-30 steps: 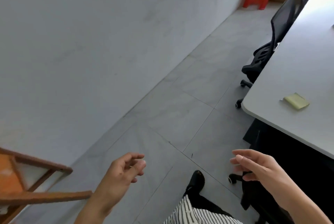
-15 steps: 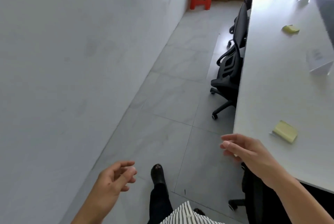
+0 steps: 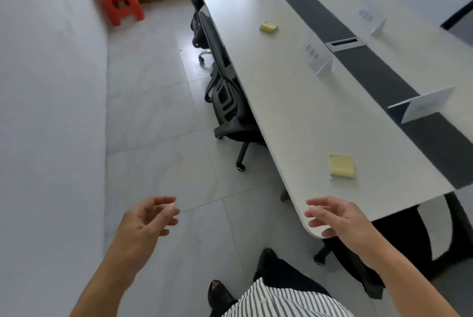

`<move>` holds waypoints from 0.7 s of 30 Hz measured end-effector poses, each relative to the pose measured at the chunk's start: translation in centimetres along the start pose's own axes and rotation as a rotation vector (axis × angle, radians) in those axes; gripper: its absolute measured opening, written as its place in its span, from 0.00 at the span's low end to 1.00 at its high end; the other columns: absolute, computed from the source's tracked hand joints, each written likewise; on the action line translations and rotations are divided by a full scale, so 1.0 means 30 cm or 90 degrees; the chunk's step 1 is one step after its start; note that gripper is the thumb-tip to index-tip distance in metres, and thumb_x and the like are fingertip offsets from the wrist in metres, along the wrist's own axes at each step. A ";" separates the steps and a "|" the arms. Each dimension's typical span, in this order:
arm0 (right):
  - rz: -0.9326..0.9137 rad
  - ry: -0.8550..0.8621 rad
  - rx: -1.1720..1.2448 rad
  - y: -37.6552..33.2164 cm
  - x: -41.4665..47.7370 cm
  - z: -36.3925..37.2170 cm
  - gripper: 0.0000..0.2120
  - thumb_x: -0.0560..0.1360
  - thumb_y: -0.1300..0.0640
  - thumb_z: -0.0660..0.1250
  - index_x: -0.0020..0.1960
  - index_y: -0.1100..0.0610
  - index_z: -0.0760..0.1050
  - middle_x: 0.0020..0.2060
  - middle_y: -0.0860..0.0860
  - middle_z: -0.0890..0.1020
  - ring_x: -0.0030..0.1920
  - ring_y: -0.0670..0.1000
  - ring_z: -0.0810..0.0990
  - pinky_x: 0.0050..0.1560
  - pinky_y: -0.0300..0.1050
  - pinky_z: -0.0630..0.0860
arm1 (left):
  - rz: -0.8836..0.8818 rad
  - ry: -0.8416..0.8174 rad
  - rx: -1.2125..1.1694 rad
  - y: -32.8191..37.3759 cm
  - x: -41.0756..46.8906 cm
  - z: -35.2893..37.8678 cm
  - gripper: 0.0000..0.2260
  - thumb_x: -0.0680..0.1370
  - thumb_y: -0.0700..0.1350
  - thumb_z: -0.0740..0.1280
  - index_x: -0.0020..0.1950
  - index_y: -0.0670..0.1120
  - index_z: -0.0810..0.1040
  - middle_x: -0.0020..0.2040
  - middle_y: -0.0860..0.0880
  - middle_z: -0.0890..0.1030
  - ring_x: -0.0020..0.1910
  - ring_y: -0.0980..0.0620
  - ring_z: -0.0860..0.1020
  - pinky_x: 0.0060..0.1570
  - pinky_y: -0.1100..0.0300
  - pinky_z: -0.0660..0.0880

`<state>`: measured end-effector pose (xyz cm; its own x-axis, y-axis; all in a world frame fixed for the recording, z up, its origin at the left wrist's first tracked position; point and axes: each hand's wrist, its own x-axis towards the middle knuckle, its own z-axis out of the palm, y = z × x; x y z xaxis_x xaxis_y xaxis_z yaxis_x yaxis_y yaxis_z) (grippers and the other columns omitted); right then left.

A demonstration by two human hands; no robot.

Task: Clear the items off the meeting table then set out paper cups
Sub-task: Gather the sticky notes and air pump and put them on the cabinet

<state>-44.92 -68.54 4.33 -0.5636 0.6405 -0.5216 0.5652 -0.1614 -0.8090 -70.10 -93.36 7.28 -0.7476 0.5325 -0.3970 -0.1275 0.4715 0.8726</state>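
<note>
The person stands at the near end of the long desk (image 3: 294, 117) with both hands out in front, holding nothing. The left hand (image 3: 149, 219) hangs over the floor, fingers loosely curled. The right hand (image 3: 337, 219) is slack too, at the desk's near corner, though I cannot tell whether it touches the edge.

Clearing has hardly begun, by my reckoning. The near pad (image 3: 341, 166), yellow, lies close to that corner, a little in from the left edge. The far pad (image 3: 268, 27) lies farther along the same side. Name cards stand beside the dark middle strip: the near card (image 3: 425, 107) toward this end, the mid card (image 3: 317, 55) about halfway down. No paper cups are in sight. A chair (image 3: 225, 102) is tucked under the left edge.

The near pad looks like the first thing to go. The right hand is closest. It needs to reach forward over the corner and pinch the pad by its sides, or slide it to the edge to get fingers beneath, since it lies flat.
</note>
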 end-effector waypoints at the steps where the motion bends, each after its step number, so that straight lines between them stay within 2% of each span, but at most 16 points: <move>1: 0.013 0.016 0.010 0.007 0.013 -0.010 0.07 0.76 0.55 0.69 0.54 0.52 0.80 0.44 0.52 0.87 0.46 0.52 0.85 0.43 0.46 0.78 | 0.005 -0.029 0.013 0.023 0.045 0.029 0.06 0.77 0.41 0.66 0.52 0.47 0.80 0.45 0.44 0.85 0.43 0.48 0.83 0.41 0.57 0.76; 5: 0.059 0.077 0.057 0.045 0.122 -0.078 0.08 0.76 0.56 0.68 0.55 0.54 0.80 0.46 0.52 0.86 0.46 0.52 0.85 0.43 0.45 0.77 | 0.006 -0.123 0.066 0.092 0.187 0.164 0.06 0.77 0.43 0.67 0.52 0.49 0.80 0.46 0.44 0.84 0.41 0.51 0.83 0.41 0.58 0.77; 8: 0.086 0.143 0.037 0.107 0.270 -0.154 0.12 0.76 0.54 0.69 0.58 0.55 0.79 0.47 0.51 0.85 0.48 0.51 0.83 0.45 0.45 0.76 | -0.009 -0.173 0.105 0.134 0.257 0.248 0.06 0.76 0.43 0.68 0.51 0.50 0.81 0.46 0.43 0.84 0.43 0.50 0.83 0.43 0.57 0.78; 12: 0.129 0.284 -0.120 0.189 0.494 -0.229 0.19 0.74 0.50 0.69 0.63 0.54 0.76 0.56 0.53 0.81 0.58 0.56 0.78 0.56 0.51 0.75 | -0.019 -0.218 0.171 0.217 0.367 0.301 0.06 0.76 0.41 0.68 0.51 0.49 0.81 0.46 0.41 0.84 0.45 0.45 0.82 0.44 0.54 0.77; 15: 0.155 0.383 -0.287 0.245 0.636 -0.249 0.26 0.71 0.46 0.71 0.66 0.54 0.72 0.67 0.58 0.72 0.67 0.60 0.68 0.60 0.56 0.72 | -0.005 -0.198 0.179 0.275 0.442 0.315 0.06 0.75 0.44 0.69 0.51 0.50 0.81 0.46 0.45 0.85 0.42 0.51 0.84 0.44 0.56 0.77; 18: 0.217 0.376 -0.373 0.318 0.729 -0.244 0.35 0.68 0.39 0.71 0.70 0.53 0.68 0.73 0.58 0.64 0.72 0.60 0.61 0.64 0.60 0.67 | -0.011 -0.197 0.179 0.303 0.486 0.336 0.08 0.74 0.49 0.71 0.51 0.50 0.81 0.45 0.47 0.86 0.42 0.52 0.84 0.44 0.55 0.77; 21: 0.223 0.403 -0.405 0.362 0.759 -0.219 0.34 0.67 0.41 0.72 0.68 0.54 0.71 0.71 0.59 0.67 0.68 0.62 0.65 0.61 0.60 0.69 | -0.028 -0.236 0.212 0.305 0.521 0.349 0.06 0.76 0.43 0.69 0.51 0.50 0.82 0.46 0.44 0.85 0.43 0.50 0.83 0.45 0.54 0.78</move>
<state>-47.66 -50.77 -14.54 0.0232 0.9501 -0.3112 0.9656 -0.1019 -0.2393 -76.12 -73.36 6.08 -0.4570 0.6926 -0.5582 0.1071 0.6658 0.7384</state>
